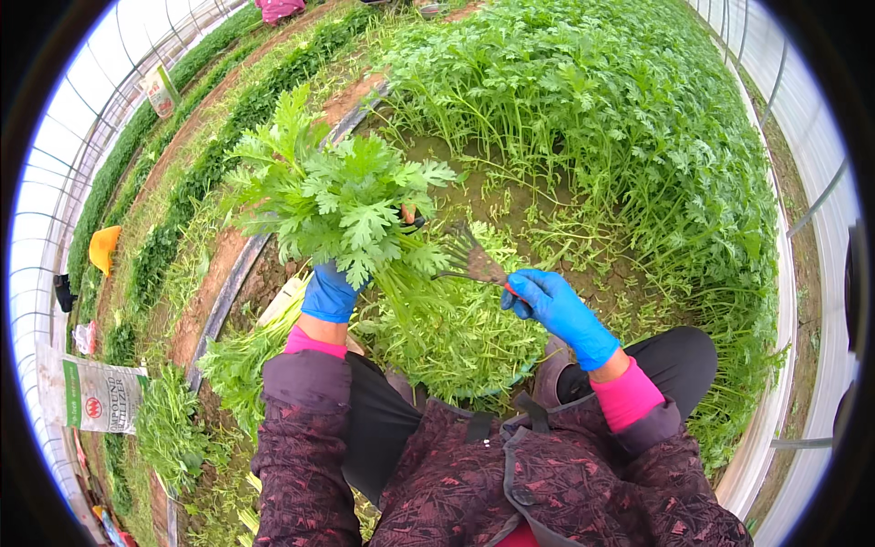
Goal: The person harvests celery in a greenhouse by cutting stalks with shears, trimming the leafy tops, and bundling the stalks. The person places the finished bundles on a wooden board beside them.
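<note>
My left hand point(333, 292), in a blue glove, grips a thick bunch of lobed leafy greens point(362, 198) that looks like garland chrysanthemum. The leaves spread over my fingers and hide most of them. A small orange and dark bit point(410, 217) shows among the leaves; I cannot tell what it is. In my blue-gloved right hand point(550, 304) is the red handle of a small hand rake point(482, 263). Its soil-stained metal tines fan out toward the bunch's stems. Below both hands lies a heap of loose greens point(451, 342), in a basin whose teal rim point(523, 375) partly shows between my feet.
Dense uncut greens point(601, 116) stand ahead and to the right, beside the plastic greenhouse wall point(813, 287). Cut bunches point(239, 372) lie left of my leg. A dark edging strip point(229, 301) curves past them. Further left are a fertilizer sack point(102, 396) and a person in pink point(280, 8).
</note>
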Tool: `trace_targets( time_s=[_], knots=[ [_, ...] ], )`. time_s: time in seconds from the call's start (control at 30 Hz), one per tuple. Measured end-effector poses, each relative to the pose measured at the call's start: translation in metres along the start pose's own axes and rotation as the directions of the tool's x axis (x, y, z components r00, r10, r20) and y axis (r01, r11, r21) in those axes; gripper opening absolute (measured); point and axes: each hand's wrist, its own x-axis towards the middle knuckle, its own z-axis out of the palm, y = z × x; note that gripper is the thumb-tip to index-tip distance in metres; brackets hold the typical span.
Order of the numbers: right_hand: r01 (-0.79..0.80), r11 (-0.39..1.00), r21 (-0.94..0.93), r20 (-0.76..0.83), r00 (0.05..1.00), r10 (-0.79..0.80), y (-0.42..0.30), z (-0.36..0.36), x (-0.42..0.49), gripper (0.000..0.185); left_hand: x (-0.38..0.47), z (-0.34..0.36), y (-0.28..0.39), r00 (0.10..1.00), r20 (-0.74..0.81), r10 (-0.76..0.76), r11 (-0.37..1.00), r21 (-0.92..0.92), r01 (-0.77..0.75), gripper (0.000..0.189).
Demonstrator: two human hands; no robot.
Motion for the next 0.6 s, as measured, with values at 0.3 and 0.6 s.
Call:
trace_targets(
  time_s=[0.3, 0.6],
  knots=[
    [-0.127, 0.410, -0.903, -0.058, 0.983, 0.176, 0.074, -0.018, 0.015, 0.043, 0.006, 0.003, 0.047, 0.982, 0.001, 0.190, 0.956, -0.228, -0.184, 0.037],
    [0.007, 0.991, 0.131, -0.024, 1.000, -0.004, 0.027, 0.008, 0.013, 0.031, 0.001, 0.023, 0.036, 0.997, 0.036, 0.072, 0.948, -0.314, -0.057, 0.050]
  ],
)
